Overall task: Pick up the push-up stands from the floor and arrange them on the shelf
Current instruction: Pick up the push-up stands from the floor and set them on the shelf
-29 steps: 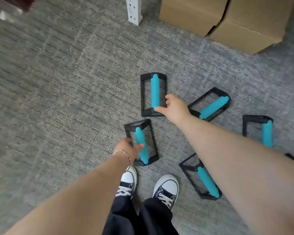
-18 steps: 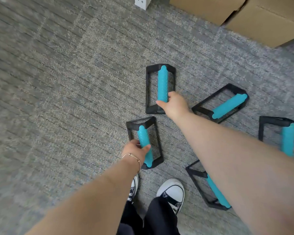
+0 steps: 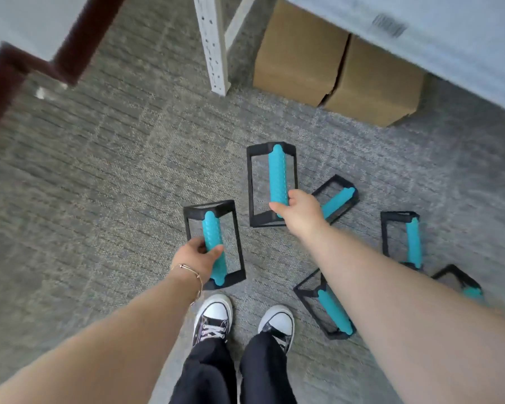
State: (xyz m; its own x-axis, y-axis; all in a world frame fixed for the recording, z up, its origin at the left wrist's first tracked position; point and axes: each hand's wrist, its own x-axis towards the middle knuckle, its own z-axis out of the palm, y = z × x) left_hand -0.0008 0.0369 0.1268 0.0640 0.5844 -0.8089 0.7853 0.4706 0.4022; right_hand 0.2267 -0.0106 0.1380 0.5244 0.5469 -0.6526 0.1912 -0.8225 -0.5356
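Observation:
Several push-up stands with black frames and teal grips are on or just above the grey carpet. My left hand (image 3: 197, 256) is closed around the teal grip of the near stand (image 3: 213, 237). My right hand (image 3: 299, 212) grips the lower end of the teal handle of the far stand (image 3: 276, 176). Another stand (image 3: 340, 199) lies tilted just behind my right hand. One stand (image 3: 333, 312) lies under my right forearm, one (image 3: 411, 240) stands to the right, and one (image 3: 467, 287) is partly hidden by my arm.
A white shelf post (image 3: 216, 48) rises at the top centre, with the shelf board (image 3: 449, 39) at the top right. Two cardboard boxes (image 3: 333, 65) sit under it. My two sneakers (image 3: 245, 319) stand on the carpet below my hands. A dark red frame (image 3: 21, 62) is at the top left.
Both hands have closed round the teal grips of their stands. The view has tilted up, bringing the shelf and boxes into sight, and the two held stands look larger and closer.

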